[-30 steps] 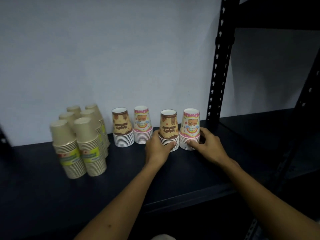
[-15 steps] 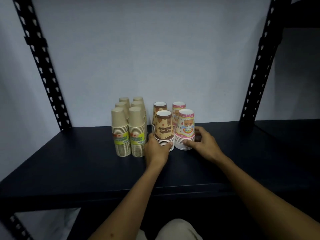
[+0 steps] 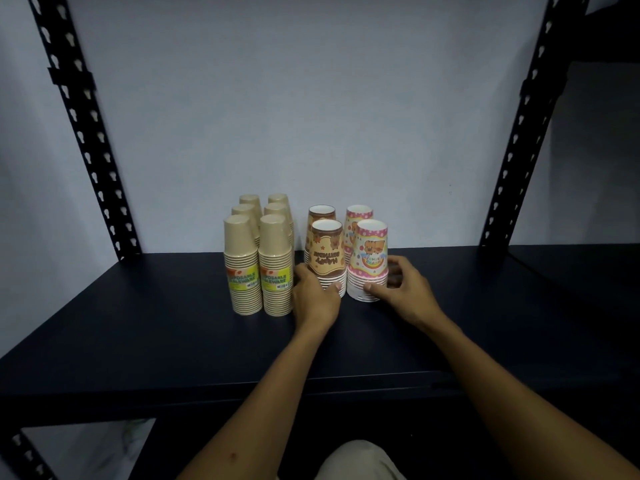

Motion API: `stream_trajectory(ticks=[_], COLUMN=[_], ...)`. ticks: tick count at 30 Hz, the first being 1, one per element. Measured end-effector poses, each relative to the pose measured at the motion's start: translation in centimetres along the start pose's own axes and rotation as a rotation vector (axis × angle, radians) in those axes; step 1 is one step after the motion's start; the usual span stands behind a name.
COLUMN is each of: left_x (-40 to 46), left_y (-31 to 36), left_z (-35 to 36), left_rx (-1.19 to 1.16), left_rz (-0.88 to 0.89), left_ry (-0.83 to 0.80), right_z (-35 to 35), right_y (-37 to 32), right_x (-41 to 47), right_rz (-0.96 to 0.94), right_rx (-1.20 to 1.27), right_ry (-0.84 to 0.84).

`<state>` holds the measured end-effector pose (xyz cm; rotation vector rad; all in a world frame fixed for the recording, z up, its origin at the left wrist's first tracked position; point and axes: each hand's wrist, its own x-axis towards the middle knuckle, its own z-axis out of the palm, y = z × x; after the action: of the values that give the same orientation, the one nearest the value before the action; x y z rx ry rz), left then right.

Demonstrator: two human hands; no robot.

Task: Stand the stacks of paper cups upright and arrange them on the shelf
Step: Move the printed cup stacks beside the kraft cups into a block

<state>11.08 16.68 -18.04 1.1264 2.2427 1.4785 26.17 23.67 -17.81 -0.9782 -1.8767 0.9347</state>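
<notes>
On the dark shelf stand several upside-down stacks of paper cups. Plain tan stacks with yellow labels form a block at the left. To their right stand two brown printed stacks and two pink printed stacks, one of each in front. My left hand grips the base of the front brown stack. My right hand curls round the base of the front pink stack, thumb in front and fingers behind. All stacks are upright.
Black perforated uprights rise at the back left and back right. A pale wall closes the back of the shelf. Another dark shelf continues to the right. The shelf's front edge runs below my forearms.
The two front printed stacks have slid left with my hands, from beside the right upright to directly in front of the back pair. The camera has pulled back and turned left.
</notes>
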Motion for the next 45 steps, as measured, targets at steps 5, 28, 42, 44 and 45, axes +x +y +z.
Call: stream_trajectory(ticks=[5,28,42,44,45], left_x=[-0.32,-0.99,-0.96,-0.99,-1.00], left_y=[-0.04,0.40,0.09,0.08,0.09], left_z=[0.31,-0.07,-0.08,-0.06,-0.05], left_rx=[0.028,0.087,0.079,0.083,0.085], left_rz=[0.040,0.031,0.051,0.052,0.055], left_ry=[0.030,0.048,0.058,0.059,0.059], right_z=[-0.08,0.12,0.18,0.19,0.17], right_y=[0.24,0.78,0.84,0.85,0.86], right_x=[0.03,0.08,0.07,0.06,0.05], right_rz=[0.012,-0.008,-0.010,-0.010,-0.013], right_rx=[-0.010,-0.159,-0.195,-0.195,-0.196], right_ry=[-0.031,-0.018,-0.025,-0.024,-0.022])
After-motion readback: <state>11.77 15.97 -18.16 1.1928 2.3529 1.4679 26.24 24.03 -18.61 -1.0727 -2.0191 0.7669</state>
